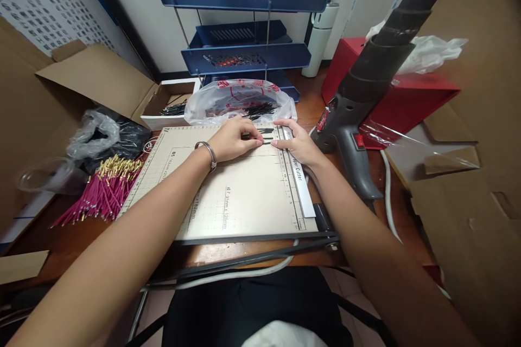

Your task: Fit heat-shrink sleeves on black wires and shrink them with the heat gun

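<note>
My left hand (236,140), with a bracelet on the wrist, is closed in a pinch on a thin black strip (266,143) at the far end of a cream paper cutter (248,190). Several similar black strips lie side by side just beyond its fingers. My right hand (296,142) rests at the cutter's right edge, by the white "Paper Cutter" guard. Its thumb and index finger are spread, and the thumb tip is close to the end of the strips. The other right fingers are partly hidden.
Behind the cutter sits a plastic bag (240,98) with black pieces. On the right stands a dark heat gun (354,97) near a red box (423,92). Magenta wires with gold ends (108,187) lie left. The cutter's black arm (252,260) sticks out in front.
</note>
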A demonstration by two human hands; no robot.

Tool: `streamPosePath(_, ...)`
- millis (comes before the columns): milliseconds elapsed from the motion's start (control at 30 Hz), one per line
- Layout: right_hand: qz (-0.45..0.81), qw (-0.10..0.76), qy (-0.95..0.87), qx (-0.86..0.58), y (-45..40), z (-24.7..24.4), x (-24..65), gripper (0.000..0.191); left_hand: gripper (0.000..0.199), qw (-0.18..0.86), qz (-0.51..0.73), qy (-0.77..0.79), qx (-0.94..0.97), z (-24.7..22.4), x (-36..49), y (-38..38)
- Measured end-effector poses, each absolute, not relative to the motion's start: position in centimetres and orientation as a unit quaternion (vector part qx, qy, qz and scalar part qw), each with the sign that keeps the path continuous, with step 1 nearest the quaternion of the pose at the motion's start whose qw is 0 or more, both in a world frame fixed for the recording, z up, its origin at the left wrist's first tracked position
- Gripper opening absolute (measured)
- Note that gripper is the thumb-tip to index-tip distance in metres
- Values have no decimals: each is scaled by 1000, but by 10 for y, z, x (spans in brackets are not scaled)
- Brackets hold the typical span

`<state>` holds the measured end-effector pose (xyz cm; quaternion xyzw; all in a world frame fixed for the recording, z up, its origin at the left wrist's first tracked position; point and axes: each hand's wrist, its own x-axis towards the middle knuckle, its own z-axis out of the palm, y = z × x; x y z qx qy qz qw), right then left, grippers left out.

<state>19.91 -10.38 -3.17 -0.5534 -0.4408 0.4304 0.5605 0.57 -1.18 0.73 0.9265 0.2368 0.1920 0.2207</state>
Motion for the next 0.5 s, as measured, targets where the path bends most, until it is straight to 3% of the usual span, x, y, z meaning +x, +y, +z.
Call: streamPosePath(500, 428, 573, -409, -567, -100, -34, 196, 51, 18, 199, 199, 264, 923, 6, 7, -15)
